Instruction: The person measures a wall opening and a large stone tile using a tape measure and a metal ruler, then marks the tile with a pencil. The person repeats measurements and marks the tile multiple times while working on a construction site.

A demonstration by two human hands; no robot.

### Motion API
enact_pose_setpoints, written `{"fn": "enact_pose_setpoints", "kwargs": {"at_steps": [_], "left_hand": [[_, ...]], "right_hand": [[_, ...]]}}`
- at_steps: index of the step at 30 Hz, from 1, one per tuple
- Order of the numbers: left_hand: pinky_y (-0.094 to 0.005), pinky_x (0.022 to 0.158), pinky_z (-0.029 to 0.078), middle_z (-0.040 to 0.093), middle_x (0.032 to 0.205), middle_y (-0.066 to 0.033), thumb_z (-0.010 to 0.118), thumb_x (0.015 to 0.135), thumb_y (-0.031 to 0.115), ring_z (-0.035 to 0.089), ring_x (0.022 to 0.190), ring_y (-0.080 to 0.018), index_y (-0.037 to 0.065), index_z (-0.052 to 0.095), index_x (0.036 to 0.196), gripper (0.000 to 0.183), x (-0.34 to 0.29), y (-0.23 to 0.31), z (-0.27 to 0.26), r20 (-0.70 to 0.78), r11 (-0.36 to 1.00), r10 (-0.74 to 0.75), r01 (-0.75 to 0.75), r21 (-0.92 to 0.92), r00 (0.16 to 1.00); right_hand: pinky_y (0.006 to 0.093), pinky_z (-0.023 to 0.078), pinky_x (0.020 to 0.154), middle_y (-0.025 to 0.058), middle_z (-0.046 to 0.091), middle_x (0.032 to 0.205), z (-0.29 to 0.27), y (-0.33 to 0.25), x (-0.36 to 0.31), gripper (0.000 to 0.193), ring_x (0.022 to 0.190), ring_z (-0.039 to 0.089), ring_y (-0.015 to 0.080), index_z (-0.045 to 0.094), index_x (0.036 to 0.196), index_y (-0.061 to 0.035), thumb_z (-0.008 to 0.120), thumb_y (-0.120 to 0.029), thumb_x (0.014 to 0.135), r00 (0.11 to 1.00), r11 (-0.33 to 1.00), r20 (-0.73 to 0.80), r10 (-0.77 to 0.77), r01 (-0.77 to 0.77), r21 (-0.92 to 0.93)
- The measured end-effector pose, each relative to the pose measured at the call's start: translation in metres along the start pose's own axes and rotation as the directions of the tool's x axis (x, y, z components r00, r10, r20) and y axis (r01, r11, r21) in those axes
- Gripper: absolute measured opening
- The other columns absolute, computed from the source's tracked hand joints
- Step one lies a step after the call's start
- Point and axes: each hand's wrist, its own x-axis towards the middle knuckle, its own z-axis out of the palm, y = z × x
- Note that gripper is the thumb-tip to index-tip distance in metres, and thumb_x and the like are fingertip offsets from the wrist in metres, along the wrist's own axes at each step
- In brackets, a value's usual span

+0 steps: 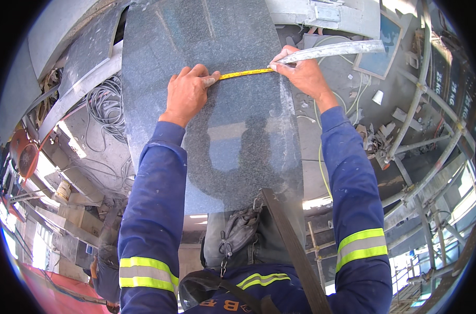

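Observation:
A dark grey speckled stone slab (243, 99) lies in front of me, its surface glossy with reflections. Across it runs a yellow tape measure (245, 74), stretched between both hands near the slab's right edge. My left hand (188, 91) is closed on the tape's left end, resting on the stone; whether the case is inside the fist is hidden. At the other end, the fingertips of my right hand (303, 76) pinch the tape by the slab's edge. The same hand also grips a long, pale, dust-covered straight bar (334, 51) that points off to the right.
Coiled cable (107, 107) lies on the floor to the left. Right of the slab are loose hoses, rubble (376, 141), a white cup (377, 97) and scaffold tubes (421, 89). A dark bar (290, 240) leans at the near edge. Another person (107, 272) is at lower left.

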Motion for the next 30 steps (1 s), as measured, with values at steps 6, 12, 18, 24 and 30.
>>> {"fn": "enact_pose_setpoints", "kwargs": {"at_steps": [6,12,18,24,30], "left_hand": [[-0.0404,0.088,0.057,0.069,0.105,0.0071,0.066,0.107,0.018,0.067,0.096,-0.0179,0.038,0.082,0.127,0.033,0.0,0.001,-0.001,0.028,1.0,-0.006,0.006,-0.003,1.0],[-0.0403,0.089,0.056,0.068,0.105,0.0067,0.067,0.107,0.017,0.066,0.098,-0.0179,0.039,0.081,0.129,0.034,-0.001,0.001,0.0,0.053,1.0,-0.02,0.02,0.003,0.998],[-0.0393,0.085,0.058,0.071,0.107,0.007,0.068,0.105,0.015,0.067,0.093,-0.0186,0.038,0.083,0.127,0.035,0.0,0.0,0.001,0.008,1.0,-0.01,0.01,0.018,1.0],[-0.0381,0.084,0.06,0.072,0.107,0.0073,0.068,0.103,0.014,0.068,0.093,-0.0188,0.037,0.084,0.126,0.036,0.001,0.002,-0.002,0.015,1.0,-0.015,0.015,0.017,1.0],[-0.0385,0.084,0.06,0.072,0.106,0.0067,0.069,0.104,0.016,0.068,0.092,-0.0194,0.038,0.084,0.125,0.034,-0.001,0.0,0.002,-0.011,1.0,0.003,-0.003,0.018,1.0]], "right_hand": [[0.0348,0.05,0.087,-0.0006,0.067,0.089,-0.002,-0.001,0.002,0.011,0.09,0.063,0.0138,0.079,0.099,-0.0088,0.084,-0.019,0.096,1.0,1.0,0.02,-0.016,0.016,-0.015],[0.0346,0.05,0.087,-0.0002,0.067,0.089,-0.004,-0.003,0.004,0.012,0.09,0.063,0.0142,0.079,0.097,-0.0083,0.084,-0.019,0.096,0.997,1.0,0.074,0.02,-0.019,-0.014],[0.0347,0.05,0.084,-0.0004,0.067,0.088,0.0,0.003,0.002,0.014,0.089,0.062,0.0135,0.08,0.099,-0.0078,0.084,-0.02,0.095,1.0,1.0,0.007,-0.014,0.014,-0.015],[0.0359,0.054,0.083,0.0028,0.074,0.086,0.0,0.006,0.004,0.016,0.086,0.067,0.0158,0.076,0.097,-0.0071,0.084,-0.02,0.093,0.999,0.999,-0.01,-0.042,0.042,0.004],[0.0332,0.051,0.086,-0.0009,0.07,0.089,-0.003,0.007,0.006,0.012,0.09,0.064,0.0131,0.081,0.099,-0.0091,0.084,-0.02,0.096,0.999,1.0,0.046,-0.028,0.027,0.015]]}}
